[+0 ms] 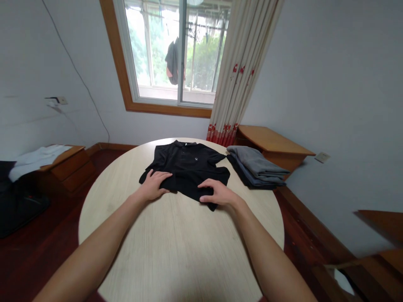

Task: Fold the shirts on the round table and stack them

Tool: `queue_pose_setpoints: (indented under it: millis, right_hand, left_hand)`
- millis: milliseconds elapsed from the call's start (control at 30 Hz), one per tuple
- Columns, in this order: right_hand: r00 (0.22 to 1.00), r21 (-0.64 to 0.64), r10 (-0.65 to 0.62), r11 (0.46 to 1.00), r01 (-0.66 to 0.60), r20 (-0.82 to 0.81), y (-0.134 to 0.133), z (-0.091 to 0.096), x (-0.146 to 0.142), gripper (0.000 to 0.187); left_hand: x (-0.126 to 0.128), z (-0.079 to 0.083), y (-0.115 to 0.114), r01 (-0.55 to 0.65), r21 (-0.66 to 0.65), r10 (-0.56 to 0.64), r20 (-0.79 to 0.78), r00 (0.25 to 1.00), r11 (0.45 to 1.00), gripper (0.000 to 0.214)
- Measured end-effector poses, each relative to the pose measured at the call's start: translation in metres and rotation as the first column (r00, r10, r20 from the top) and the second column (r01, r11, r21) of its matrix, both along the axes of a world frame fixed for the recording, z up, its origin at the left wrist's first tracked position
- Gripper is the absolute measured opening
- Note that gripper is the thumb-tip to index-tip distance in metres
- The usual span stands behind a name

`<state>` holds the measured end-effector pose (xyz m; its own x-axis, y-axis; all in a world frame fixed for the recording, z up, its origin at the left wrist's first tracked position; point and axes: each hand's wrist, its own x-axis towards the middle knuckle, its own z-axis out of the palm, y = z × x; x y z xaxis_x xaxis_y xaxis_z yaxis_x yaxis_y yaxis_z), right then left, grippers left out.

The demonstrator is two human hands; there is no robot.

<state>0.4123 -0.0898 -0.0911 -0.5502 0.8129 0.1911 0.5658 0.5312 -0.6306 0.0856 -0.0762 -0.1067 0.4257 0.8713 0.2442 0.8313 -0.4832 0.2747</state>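
Observation:
A black polo shirt [187,165] lies partly folded on the far half of a round light-wood table [176,247], collar toward the window. My left hand [154,184] rests flat on the shirt's near left edge, fingers stretched out. My right hand [217,192] lies on the near right edge, fingers curled over the fabric's hem. Both forearms reach in from the bottom of the view.
A stack of folded grey and dark clothes [256,167] sits at the table's right rim. Behind it stands a wooden side table [273,144] by the curtain [239,75]. A low wooden cabinet [66,165] with white cloth is at the left, under a window.

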Motion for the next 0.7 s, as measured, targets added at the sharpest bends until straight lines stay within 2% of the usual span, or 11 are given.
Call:
queue_pose_setpoints:
  millis: [67,100,200,267,400,500,567,600,633,700]
  right_hand:
    - [0.989,-0.027,0.064,0.998,-0.061,0.134,-0.004,-0.003,-0.008,0.058]
    - [0.98,-0.019,0.062,0.998,-0.059,0.187,-0.004,-0.004,-0.01,0.056]
    - [0.965,0.025,0.005,1.0,-0.012,0.261,-0.003,-0.005,-0.013,0.026]
    - [0.969,0.015,-0.032,0.999,0.029,0.244,-0.003,-0.001,-0.011,0.02]
    - [0.989,-0.027,-0.085,0.996,0.089,0.124,-0.01,0.019,0.007,0.02]
    - [0.995,-0.064,-0.064,0.996,0.069,0.074,-0.027,0.041,0.027,0.017]
    - [0.995,-0.159,-0.011,0.987,0.026,0.098,-0.045,0.058,0.041,0.016]
    - [0.992,-0.236,0.033,0.972,-0.004,0.122,-0.056,0.065,0.047,0.017]
    - [0.986,-0.334,0.086,0.942,-0.033,0.144,-0.066,0.073,0.053,0.019]
    - [0.967,-0.549,0.198,0.832,-0.079,0.161,-0.083,0.085,0.06,0.031]
  left_hand:
    - [0.004,-0.002,0.003,-0.003,0.012,0.003,-0.019,1.0,1.0,0.063]
    - [0.005,-0.003,0.004,-0.005,0.027,0.006,-0.018,1.0,1.0,0.065]
    - [0.004,-0.001,0.006,0.002,0.032,-0.002,0.012,1.0,0.999,0.071]
    - [0.0,0.005,0.003,0.013,0.008,-0.014,0.064,0.998,1.0,0.062]
    - [-0.012,0.029,-0.014,0.1,0.006,-0.097,0.269,0.958,0.995,0.017]
    - [-0.024,0.057,-0.042,0.24,-0.127,-0.176,0.382,0.907,0.962,0.006]
    - [-0.034,0.074,-0.064,0.335,-0.292,-0.206,0.395,0.895,0.896,0.015]
    - [-0.039,0.081,-0.074,0.378,-0.38,-0.225,0.39,0.893,0.844,0.021]
    - [-0.044,0.087,-0.082,0.42,-0.466,-0.248,0.386,0.889,0.779,0.028]
    - [-0.053,0.094,-0.094,0.5,-0.623,-0.295,0.408,0.864,0.601,0.05]
